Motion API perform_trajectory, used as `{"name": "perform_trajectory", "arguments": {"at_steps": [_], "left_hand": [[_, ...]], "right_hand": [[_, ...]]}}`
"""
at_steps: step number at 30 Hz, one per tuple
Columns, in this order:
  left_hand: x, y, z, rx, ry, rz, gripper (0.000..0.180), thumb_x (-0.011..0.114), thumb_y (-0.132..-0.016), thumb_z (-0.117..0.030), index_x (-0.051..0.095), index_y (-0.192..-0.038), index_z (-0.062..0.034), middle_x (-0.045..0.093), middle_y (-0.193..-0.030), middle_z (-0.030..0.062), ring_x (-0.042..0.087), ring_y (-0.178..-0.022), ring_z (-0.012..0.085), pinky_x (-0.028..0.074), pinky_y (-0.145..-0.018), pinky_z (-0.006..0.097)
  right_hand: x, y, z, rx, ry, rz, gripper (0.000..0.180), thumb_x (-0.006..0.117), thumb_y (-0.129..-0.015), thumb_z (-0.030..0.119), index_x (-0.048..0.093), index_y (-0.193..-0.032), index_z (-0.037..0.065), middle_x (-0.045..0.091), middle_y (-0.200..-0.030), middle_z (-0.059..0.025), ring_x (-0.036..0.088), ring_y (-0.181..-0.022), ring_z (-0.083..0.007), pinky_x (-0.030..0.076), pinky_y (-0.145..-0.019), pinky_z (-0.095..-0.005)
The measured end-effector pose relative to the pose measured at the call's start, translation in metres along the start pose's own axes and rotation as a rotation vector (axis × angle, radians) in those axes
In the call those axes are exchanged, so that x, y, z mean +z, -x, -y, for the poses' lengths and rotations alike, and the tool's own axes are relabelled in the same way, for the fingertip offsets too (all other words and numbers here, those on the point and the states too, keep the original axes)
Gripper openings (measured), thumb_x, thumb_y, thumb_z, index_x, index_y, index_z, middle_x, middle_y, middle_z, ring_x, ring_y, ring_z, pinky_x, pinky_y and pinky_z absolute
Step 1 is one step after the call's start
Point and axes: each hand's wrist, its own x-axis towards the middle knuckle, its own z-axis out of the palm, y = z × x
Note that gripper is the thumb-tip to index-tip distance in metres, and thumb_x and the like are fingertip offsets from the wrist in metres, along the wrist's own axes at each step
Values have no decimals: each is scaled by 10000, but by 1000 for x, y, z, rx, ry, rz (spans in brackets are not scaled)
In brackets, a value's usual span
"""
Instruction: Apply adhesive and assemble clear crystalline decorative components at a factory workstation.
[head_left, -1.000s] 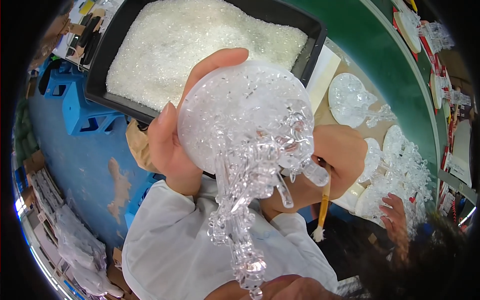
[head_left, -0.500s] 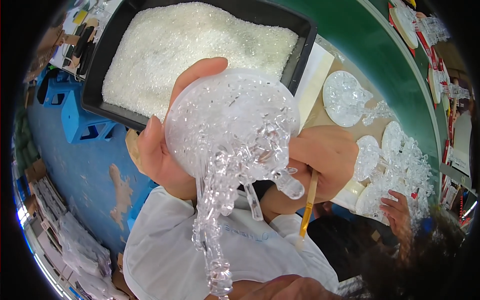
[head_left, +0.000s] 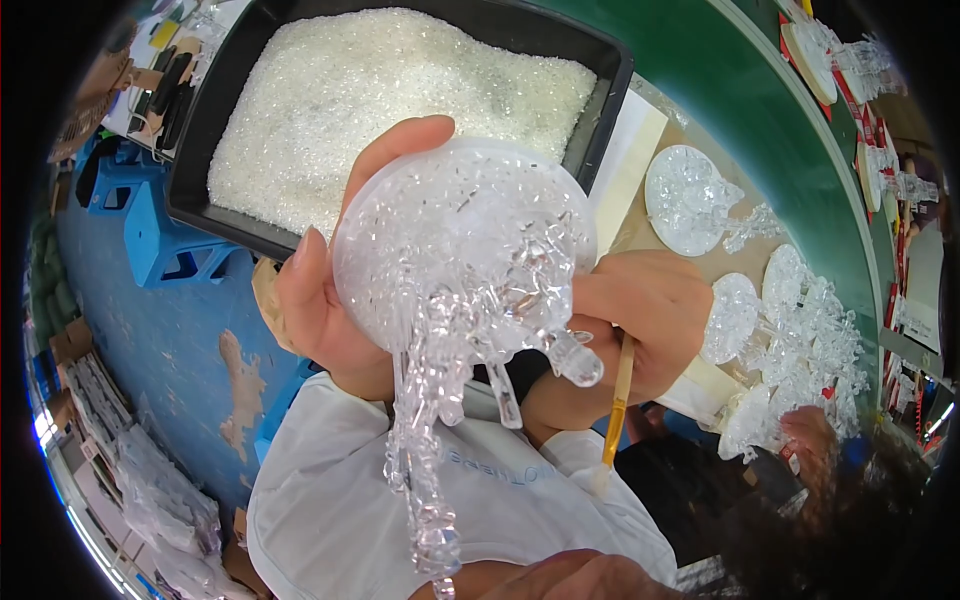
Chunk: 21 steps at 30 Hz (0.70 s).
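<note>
My left hand [head_left: 330, 300] grips a clear plastic piece [head_left: 460, 260] with a round disc base and a glittering, crystal-coated stem that reaches down toward the camera. The disc faces me, dotted with small clear grains. My right hand [head_left: 640, 320] sits behind the piece's right side and holds a thin wooden brush [head_left: 618, 400], its bristle end pointing down. Behind both hands stands a black tray [head_left: 600, 120] filled with tiny clear crystals [head_left: 400, 100].
Several finished clear disc pieces [head_left: 690, 200] lie on paper on the green table [head_left: 760, 110] at the right, with more piled [head_left: 820, 340] farther right. Blue plastic stools [head_left: 150, 240] stand on the blue floor [head_left: 180, 350] at left. Another person's dark hair [head_left: 830, 480] shows lower right.
The clear piece and both hands have shifted slightly left and down in view, with the tray showing more fully behind. The grips are unchanged.
</note>
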Motion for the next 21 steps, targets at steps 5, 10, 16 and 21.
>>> {"name": "perform_trajectory", "arguments": {"at_steps": [5, 10, 16, 21], "left_hand": [[32, -5, -3, -15, 453, -447, 808, 357, -897, -524, 302, -1456, 57, 538, -1301, 234, 563, -1173, 306, 446, -1016, 419], [-12, -5, -1, 45, -231, 33, 804, 364, -906, -491, 268, -1473, 69, 507, -1347, 251, 544, -1214, 324, 430, -1047, 433], [-13, -4, -6, -19, 83, 135, 825, 400, -910, -488, 240, -1475, 92, 496, -1361, 262, 541, -1222, 328, 422, -1056, 431], [-8, -3, -7, -53, 173, 143, 828, 401, -913, -487, 229, -1476, 95, 497, -1357, 267, 537, -1231, 325, 423, -1053, 422]], "right_hand": [[-1, 6, -2, -23, 16, -66, 56, 655, -764, 9, 615, -785, -24, 525, -522, -48, 439, -386, -130, 321, -399, -239], [-1, 13, 4, 26, -27, -232, 208, 713, -783, 33, 529, -865, -18, 544, -599, -71, 445, -457, -102, 326, -438, -221], [-2, 17, 6, 121, -75, -268, 292, 782, -794, 122, 533, -852, -18, 556, -601, -69, 447, -455, -89, 323, -447, -193], [2, 19, 10, 263, -9, -380, 299, 822, -767, 111, 567, -845, -23, 576, -617, -73, 480, -466, -71, 346, -452, -174]]}}
